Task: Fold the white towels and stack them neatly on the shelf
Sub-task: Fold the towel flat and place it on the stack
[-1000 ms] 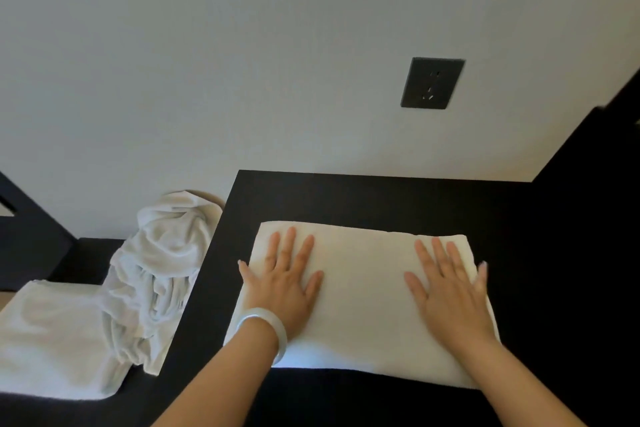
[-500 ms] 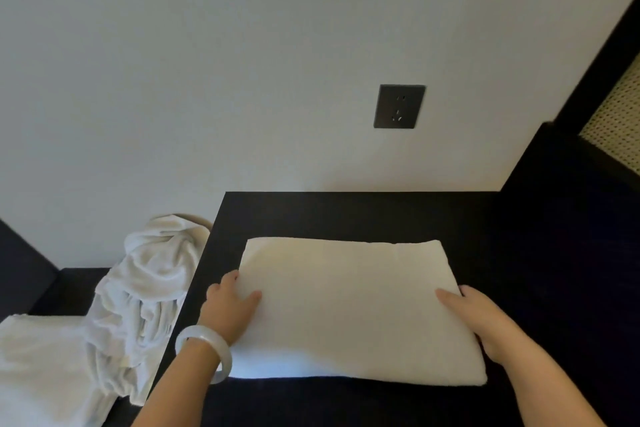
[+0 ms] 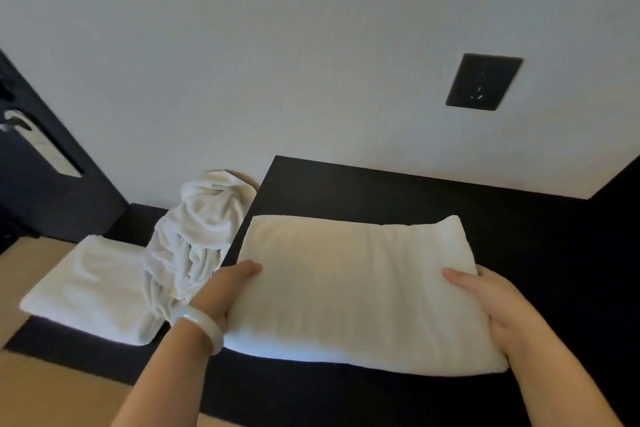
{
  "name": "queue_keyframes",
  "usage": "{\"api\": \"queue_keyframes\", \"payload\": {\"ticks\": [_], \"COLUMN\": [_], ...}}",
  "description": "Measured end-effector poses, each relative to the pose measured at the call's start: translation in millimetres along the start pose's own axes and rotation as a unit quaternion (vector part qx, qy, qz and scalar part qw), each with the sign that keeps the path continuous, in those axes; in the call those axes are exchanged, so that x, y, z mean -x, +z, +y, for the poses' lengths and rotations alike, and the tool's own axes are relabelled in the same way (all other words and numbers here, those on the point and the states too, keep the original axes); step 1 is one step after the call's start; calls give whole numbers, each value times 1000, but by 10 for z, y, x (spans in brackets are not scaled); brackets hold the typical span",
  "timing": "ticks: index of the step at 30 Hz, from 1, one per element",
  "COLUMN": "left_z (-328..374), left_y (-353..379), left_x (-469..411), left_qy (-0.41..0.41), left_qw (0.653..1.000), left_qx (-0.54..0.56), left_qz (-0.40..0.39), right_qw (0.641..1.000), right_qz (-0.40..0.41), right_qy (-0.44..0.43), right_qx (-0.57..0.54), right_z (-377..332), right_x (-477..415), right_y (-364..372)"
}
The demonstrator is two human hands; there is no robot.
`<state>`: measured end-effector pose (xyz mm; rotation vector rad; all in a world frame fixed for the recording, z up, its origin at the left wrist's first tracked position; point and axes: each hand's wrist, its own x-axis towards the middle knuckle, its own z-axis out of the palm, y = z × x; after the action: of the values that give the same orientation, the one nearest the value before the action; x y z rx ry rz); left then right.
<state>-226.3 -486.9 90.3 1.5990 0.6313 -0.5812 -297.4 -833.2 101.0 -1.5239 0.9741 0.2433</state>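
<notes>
A folded white towel (image 3: 349,284) lies across the black shelf top (image 3: 398,191). My left hand (image 3: 225,291) grips its left edge, thumb on top and fingers tucked under. My right hand (image 3: 498,308) grips its right edge the same way. The towel's ends curl up slightly in my grip. To the left, on a lower black surface (image 3: 86,354), lies another folded white towel (image 3: 86,288). A crumpled white towel (image 3: 194,239) is heaped against the shelf's side, partly over the lower folded one.
A white wall rises behind the shelf with a black socket plate (image 3: 483,81). A dark door with a metal handle (image 3: 38,146) stands at far left. A black side panel (image 3: 616,218) closes in the shelf on the right. Tan floor shows at the bottom left.
My hands went from pressing flat on the towel to gripping its two side edges. The towel's ends have lifted a little and the view has swung left.
</notes>
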Motion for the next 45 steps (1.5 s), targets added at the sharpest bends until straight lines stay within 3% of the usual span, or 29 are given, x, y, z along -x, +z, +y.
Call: {"api": "queue_keyframes", "payload": {"ticks": [10,17,28,45], "left_z": [-193,-595,-979,-662], "left_y": [-1359,-2739,-4424,-5285], "left_x": [407,459,-209,-1938], "left_qy": [48,59,40,-33], "left_qw": [978,956,968,990], "left_qx": [143,206,175,-35], "left_qz": [142,202,178,136], "right_qw": [976,955,977,985], "right_qz": [-138,-220,-201,-155], "right_qy": [-138,-165,-62,77], "right_qx": [94,114,44,-29], "right_z": [-637,-554,265,811], "right_x": [433,963,1214,214], "right_y": [1602,2993,4721,6105]}}
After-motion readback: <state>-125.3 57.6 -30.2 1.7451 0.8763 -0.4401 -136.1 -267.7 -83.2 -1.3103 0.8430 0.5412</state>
